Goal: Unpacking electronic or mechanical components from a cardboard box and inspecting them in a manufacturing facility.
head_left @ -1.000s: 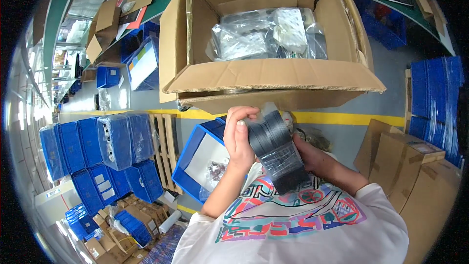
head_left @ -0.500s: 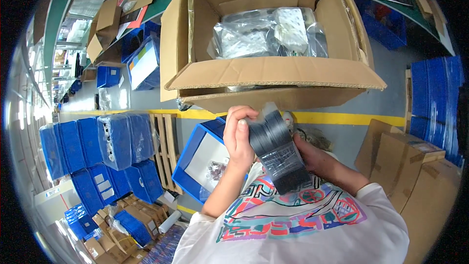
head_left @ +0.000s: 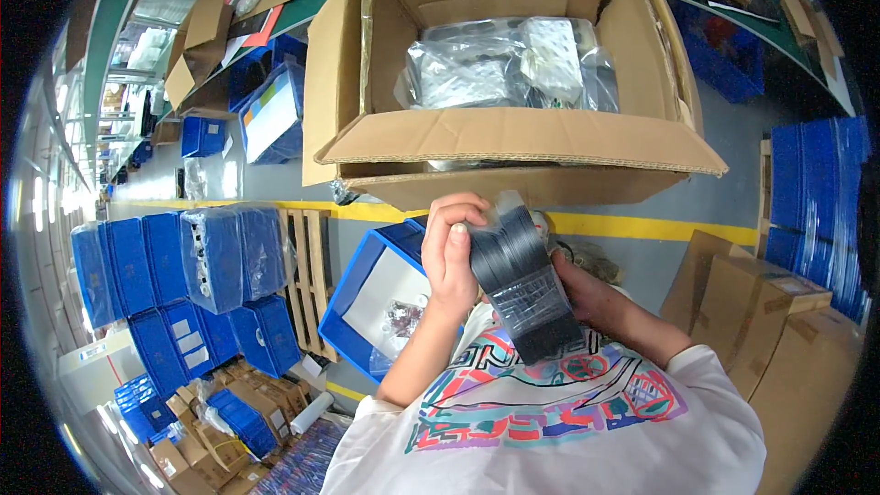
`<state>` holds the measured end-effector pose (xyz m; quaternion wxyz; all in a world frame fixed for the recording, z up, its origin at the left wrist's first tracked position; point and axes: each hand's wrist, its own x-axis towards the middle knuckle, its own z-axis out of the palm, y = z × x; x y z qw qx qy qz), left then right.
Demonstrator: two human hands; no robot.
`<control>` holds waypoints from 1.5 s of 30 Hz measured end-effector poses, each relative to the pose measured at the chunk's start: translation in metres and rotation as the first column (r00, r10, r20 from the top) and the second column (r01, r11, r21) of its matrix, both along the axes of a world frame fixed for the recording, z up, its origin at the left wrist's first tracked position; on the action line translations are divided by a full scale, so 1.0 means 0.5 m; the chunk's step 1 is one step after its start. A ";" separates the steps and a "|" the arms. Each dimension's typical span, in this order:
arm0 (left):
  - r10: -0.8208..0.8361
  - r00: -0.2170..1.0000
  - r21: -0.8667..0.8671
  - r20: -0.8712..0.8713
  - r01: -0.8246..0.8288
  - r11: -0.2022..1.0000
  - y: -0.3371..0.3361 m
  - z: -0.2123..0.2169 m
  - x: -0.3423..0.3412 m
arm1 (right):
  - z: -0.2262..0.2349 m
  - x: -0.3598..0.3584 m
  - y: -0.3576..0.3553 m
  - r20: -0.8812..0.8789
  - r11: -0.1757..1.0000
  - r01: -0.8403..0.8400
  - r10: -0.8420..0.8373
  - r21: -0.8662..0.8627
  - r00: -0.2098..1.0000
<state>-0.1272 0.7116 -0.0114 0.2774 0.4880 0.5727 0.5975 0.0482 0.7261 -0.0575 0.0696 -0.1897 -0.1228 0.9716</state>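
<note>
A stack of dark flat parts wrapped in clear plastic [head_left: 522, 289] is held close to my chest, tilted with its top toward the cardboard box. My left hand [head_left: 451, 252] grips the stack's upper left side, fingers curled over its top edge. My right hand [head_left: 587, 286] supports it from the right, mostly hidden behind the stack. Just above stands a big open cardboard box [head_left: 513, 142] holding clear plastic bags of grey and dark parts [head_left: 509, 64]. A blue bin [head_left: 367, 298] with a white sheet and a few small parts lies below my left hand.
Stacked blue bins [head_left: 174, 275], some wrapped in film, stand at the left beside a wooden pallet [head_left: 307, 275]. Brown cartons [head_left: 779, 330] sit at the right, more blue bins [head_left: 825, 192] behind them. A yellow floor line [head_left: 642, 225] runs under the big box.
</note>
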 end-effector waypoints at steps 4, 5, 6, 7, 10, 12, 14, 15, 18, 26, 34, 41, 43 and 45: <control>0.000 1.000 -0.029 0.030 0.001 1.000 0.001 -0.003 0.000 | -0.002 0.000 0.000 0.009 1.000 0.004 -0.004 -0.013 1.000; -0.002 1.000 -0.031 0.026 0.003 1.000 0.001 -0.002 0.000 | 0.000 0.000 0.001 0.009 1.000 0.004 -0.004 -0.014 1.000; -0.001 1.000 -0.032 0.026 0.002 0.999 0.000 -0.002 0.001 | 0.005 0.001 0.002 0.005 1.000 -0.001 0.001 -0.012 1.000; 0.004 1.000 -0.034 0.029 -0.003 0.999 0.001 0.000 0.003 | 0.007 0.001 0.004 0.001 1.000 -0.004 0.004 -0.009 1.000; 0.014 0.999 -0.032 0.038 -0.013 0.999 0.005 0.002 0.006 | 0.003 0.001 0.005 0.017 1.000 -0.008 0.008 -0.009 1.000; 0.019 0.999 -0.028 0.042 -0.018 0.999 0.006 0.003 0.006 | 0.009 0.001 0.009 0.012 1.000 -0.012 0.012 -0.004 1.000; -0.004 0.999 -0.034 0.039 0.005 0.999 0.005 0.003 0.004 | 0.010 0.002 0.008 0.008 1.000 -0.016 0.016 -0.001 1.000; -0.004 0.999 -0.036 0.039 0.005 0.999 0.005 0.002 0.004 | 0.007 0.003 0.007 -0.011 1.000 -0.015 0.015 0.002 1.000; -0.008 0.998 -0.030 0.061 0.009 1.000 0.005 0.000 0.004 | 0.009 0.002 0.009 -0.020 1.000 -0.015 0.015 0.007 1.000; 0.018 0.998 -0.020 0.052 -0.017 1.000 0.006 -0.001 0.005 | 0.008 -0.001 0.011 -0.003 1.000 -0.012 0.012 0.000 1.000; 0.016 0.994 -0.050 0.106 -0.010 0.999 0.005 0.006 0.018 | -0.006 0.000 0.007 0.011 0.999 -0.032 0.032 0.013 0.999; -0.035 0.999 -0.086 -0.024 0.033 0.996 0.007 0.018 0.004 | 0.015 0.001 0.010 0.067 1.000 -0.022 0.022 -0.001 0.998; -0.033 0.999 -0.086 -0.030 0.030 0.996 0.007 0.020 0.004 | 0.015 0.003 0.014 0.011 0.998 -0.037 0.037 0.053 0.999; -0.030 0.999 -0.087 -0.034 0.027 0.996 0.008 0.020 0.003 | 0.015 0.002 0.013 0.018 0.998 -0.036 0.035 0.055 0.999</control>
